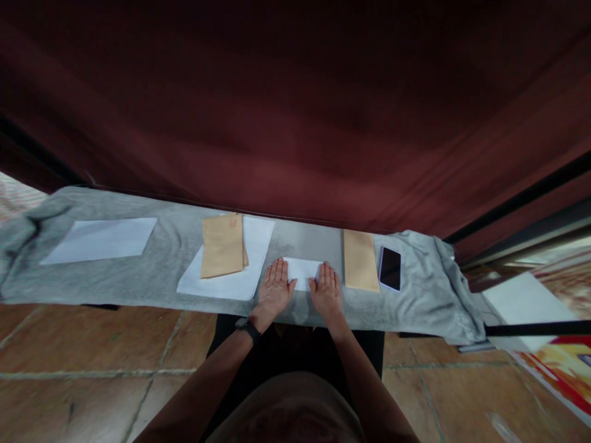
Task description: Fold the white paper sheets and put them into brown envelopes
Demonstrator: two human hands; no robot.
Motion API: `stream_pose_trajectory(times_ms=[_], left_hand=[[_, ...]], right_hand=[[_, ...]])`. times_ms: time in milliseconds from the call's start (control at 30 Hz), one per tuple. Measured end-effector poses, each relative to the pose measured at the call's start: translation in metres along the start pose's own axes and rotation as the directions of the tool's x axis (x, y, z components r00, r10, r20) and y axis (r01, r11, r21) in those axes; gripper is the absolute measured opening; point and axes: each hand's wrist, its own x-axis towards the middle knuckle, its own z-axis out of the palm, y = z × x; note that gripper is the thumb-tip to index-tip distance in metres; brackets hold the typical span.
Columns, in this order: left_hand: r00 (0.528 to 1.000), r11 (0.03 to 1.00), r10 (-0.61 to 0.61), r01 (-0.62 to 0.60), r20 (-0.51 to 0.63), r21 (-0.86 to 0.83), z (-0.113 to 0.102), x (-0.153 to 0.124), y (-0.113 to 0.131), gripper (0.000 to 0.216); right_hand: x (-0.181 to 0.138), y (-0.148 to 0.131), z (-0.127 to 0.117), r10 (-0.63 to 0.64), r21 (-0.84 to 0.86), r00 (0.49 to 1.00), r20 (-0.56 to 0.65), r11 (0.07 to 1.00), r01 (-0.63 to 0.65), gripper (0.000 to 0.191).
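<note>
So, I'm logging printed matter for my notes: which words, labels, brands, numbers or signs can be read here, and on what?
No text is readable.
Top brown envelope on the left pile: small reddish mark, too small to read.
Red-and-yellow printed item at lower right: blurred and cut off, nothing legible.
Phone: dark screen, none visible.
Small white paper: none visible.

I record dim, soft lighting: the red fabric [295, 135] falls to near-black along the top, while the grey cloth [124, 277] reads brighter. I note wide-angle stretching toward the edges and slight softness.
</note>
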Motion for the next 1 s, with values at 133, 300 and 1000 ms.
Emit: stream_pose_trajectory(times_ms=[133, 300, 1000], left_hand=[[0.999, 0.999, -0.035, 0.034, -0.025, -0.008, 0.000, -0.006, 0.002, 0.067], [0.999, 0.999, -0.032, 0.031, -0.039, -0.015, 0.000, -0.010, 0.003, 0.067], [0.991, 0.990, 0.130, -0.129, 0.012, -0.055, -0.023, -0.033, -0.007, 0.055]], right_hand=[[-0.004, 0.002, 0.001, 0.038, 0.048, 0.998, -0.055, 0.998, -0.035, 0.063], [-0.004, -0.006, -0.005, 0.054, 0.064, 0.993, -0.108, 0.997, -0.047, 0.058], [-0.004, -0.044, -0.010, -0.138, 0.049, 0.988, 0.074, 0.990, 0.135, 0.052]])
